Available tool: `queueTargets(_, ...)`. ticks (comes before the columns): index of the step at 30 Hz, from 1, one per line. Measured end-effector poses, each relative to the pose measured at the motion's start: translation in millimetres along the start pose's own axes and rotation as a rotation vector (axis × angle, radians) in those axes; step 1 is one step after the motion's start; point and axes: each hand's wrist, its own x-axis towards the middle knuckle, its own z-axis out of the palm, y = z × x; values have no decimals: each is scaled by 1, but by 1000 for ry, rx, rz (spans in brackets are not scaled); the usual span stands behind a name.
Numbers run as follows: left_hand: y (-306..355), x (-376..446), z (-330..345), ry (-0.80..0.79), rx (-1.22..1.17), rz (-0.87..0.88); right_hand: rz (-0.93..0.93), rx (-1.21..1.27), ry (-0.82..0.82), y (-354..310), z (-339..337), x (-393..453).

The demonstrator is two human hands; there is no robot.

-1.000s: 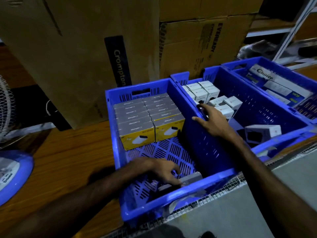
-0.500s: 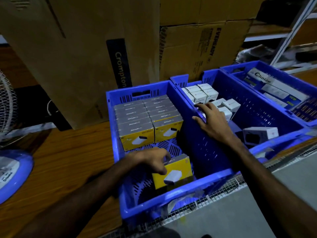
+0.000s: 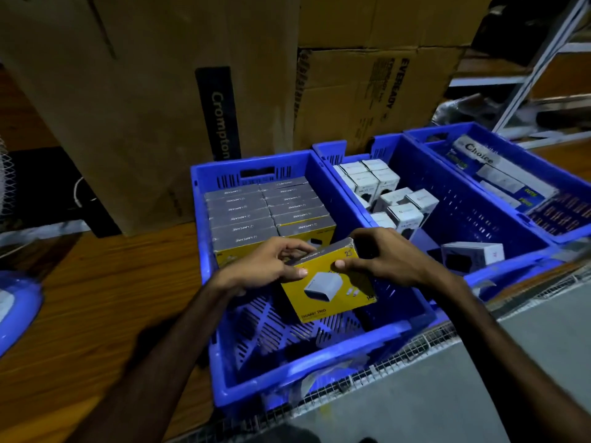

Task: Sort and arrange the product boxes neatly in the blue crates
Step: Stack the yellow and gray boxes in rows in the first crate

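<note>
A yellow product box [image 3: 329, 287] with a grey top is held tilted above the near half of the left blue crate [image 3: 307, 362]. My left hand [image 3: 265, 266] grips its left top corner and my right hand [image 3: 383, 257] grips its right top corner. Behind it, two neat rows of the same yellow boxes [image 3: 268, 209] fill the far half of that crate. The middle blue crate [image 3: 499, 263] holds several white boxes [image 3: 380, 187], some lined up at the back, others loose, one lying on its side [image 3: 470, 255].
A third blue crate [image 3: 563, 187] at the right holds long flat packs. Large cardboard cartons [image 3: 153, 91] stand behind the crates. The crates rest on a wooden table [image 3: 96, 298] with a wire mesh edge [image 3: 415, 350]. A blue fan base [image 3: 16, 308] sits at left.
My left hand lifted the yellow box from the crate's near floor and stood it up. My right hand left the crate wall and took hold of the box's right corner.
</note>
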Motion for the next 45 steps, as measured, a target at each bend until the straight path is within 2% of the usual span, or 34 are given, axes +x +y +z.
queueTargets(6,-3,-4,-7,178,-82,85,32,327,-68,23,-9,5)
queueTargets(10,-2,-6,-5,392,-242,106,35,470,-10,24,-12,2)
queueTargets(13,-7,-6,-1,517,-418,37,30,425,53,27,-3,0)
queueTargets(15,-13,-7,0,525,-411,7,39,345,101,35,4,3)
queueTargets(19,-11,-9,5,501,-228,48,50,267,120,40,5,10)
queueTargets(24,-5,1,2,512,271,161,16,177,57,43,2,25)
queueTargets(28,-5,15,-8,471,611,126,-28,16,130,41,3,37)
queueTargets(32,-11,37,-12,442,725,64,-11,-90,248,54,9,42)
queueTargets(35,-18,53,-6,437,786,-14,119,-28,222,65,16,36)
queueTargets(37,-20,59,-2,456,784,-51,129,46,205,69,20,35)
queueTargets(42,-29,60,13,624,754,-41,69,153,205,75,23,37)
queueTargets(45,-32,61,25,669,775,-55,40,233,229,78,24,37)
